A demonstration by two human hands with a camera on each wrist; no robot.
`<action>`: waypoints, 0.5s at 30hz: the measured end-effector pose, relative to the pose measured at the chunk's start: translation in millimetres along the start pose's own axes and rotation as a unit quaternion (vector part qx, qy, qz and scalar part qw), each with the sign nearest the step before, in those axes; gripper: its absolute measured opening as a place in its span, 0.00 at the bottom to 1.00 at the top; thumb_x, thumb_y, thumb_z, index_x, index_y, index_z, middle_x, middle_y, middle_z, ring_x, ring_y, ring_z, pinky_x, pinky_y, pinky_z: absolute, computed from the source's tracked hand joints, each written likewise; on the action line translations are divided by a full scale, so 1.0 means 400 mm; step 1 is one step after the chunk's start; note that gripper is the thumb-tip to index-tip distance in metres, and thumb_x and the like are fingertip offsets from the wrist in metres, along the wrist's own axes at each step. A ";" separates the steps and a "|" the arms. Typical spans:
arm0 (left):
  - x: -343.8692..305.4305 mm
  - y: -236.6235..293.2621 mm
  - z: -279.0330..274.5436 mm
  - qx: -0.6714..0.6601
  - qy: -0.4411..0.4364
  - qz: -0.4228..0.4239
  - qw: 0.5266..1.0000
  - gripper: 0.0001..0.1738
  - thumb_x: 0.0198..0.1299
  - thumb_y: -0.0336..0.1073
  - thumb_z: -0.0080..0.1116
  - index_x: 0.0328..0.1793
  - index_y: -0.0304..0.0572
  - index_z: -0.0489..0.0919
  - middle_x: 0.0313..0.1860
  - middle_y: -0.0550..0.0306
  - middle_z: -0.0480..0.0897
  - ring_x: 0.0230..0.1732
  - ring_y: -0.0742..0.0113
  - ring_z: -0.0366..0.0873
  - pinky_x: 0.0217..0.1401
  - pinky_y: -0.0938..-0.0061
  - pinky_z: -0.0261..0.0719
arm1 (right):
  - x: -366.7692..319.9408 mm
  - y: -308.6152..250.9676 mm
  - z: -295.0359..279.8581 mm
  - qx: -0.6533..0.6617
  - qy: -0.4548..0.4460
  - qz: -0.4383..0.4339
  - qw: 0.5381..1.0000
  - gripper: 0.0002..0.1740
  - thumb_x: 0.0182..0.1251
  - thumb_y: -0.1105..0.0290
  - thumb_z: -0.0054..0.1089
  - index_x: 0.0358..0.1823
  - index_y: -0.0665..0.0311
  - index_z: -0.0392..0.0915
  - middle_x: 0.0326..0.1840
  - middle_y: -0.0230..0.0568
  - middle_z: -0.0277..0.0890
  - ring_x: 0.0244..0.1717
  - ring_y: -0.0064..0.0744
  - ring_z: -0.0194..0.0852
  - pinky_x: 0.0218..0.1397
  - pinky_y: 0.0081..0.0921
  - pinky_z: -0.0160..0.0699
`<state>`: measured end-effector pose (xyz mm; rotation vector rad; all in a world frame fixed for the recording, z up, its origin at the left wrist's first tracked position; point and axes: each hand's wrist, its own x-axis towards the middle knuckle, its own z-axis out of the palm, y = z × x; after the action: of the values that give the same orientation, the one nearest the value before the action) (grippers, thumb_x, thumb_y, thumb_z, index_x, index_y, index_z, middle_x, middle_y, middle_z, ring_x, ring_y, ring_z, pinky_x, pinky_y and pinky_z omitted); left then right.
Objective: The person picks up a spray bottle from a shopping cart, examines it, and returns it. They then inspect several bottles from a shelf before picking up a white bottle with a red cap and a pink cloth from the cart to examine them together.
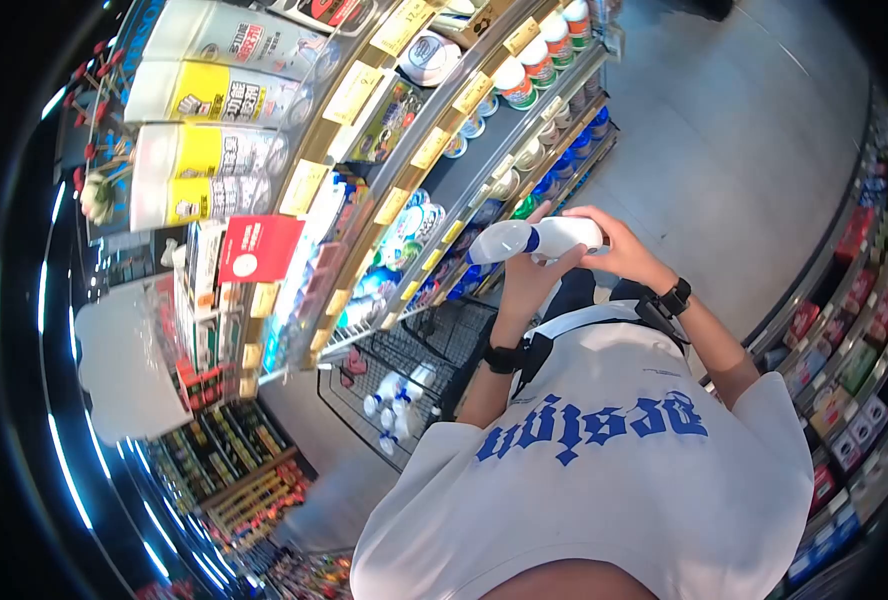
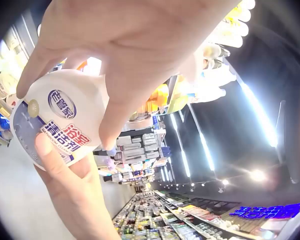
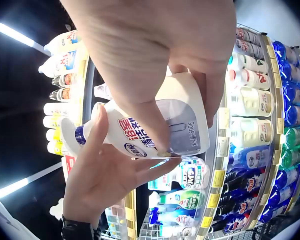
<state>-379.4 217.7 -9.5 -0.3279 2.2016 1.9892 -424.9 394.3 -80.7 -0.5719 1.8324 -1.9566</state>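
Note:
A white bathroom cleaner bottle (image 1: 567,234) with a blue collar and a pale top lies tilted between both hands, in front of the shelves. My left hand (image 1: 536,280) holds it around the neck and shoulder. At the base end, my right hand (image 1: 619,248) grips the body. The left wrist view shows the printed label of the bottle (image 2: 62,112) turned to the camera, with the right thumb on the label and the right hand (image 2: 72,182) below. In the right wrist view, the left thumb lies along the neck of the bottle (image 3: 185,100).
Beside the shelf stands a wire shopping cart (image 1: 444,340) with several white, blue-capped bottles (image 1: 399,395) in it. Stocked shelves with yellow price tags (image 1: 391,205) run along the left. Another stocked shelf (image 1: 864,330) stands across the aisle floor (image 1: 734,170).

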 end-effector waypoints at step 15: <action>0.212 -0.220 -0.261 0.312 0.161 0.262 0.899 0.33 0.49 0.34 0.77 0.61 0.39 0.75 0.57 0.45 0.77 0.62 0.46 0.70 0.64 0.55 0.71 | -0.233 0.105 -0.025 0.020 0.137 0.212 0.967 0.19 0.73 0.61 0.62 0.58 0.64 0.76 0.49 0.34 0.80 0.51 0.24 0.78 0.59 0.25 0.75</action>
<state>-434.8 100.7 -105.0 0.0409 3.2598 1.3266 -351.9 450.8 -125.5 0.1115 1.8754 -1.8354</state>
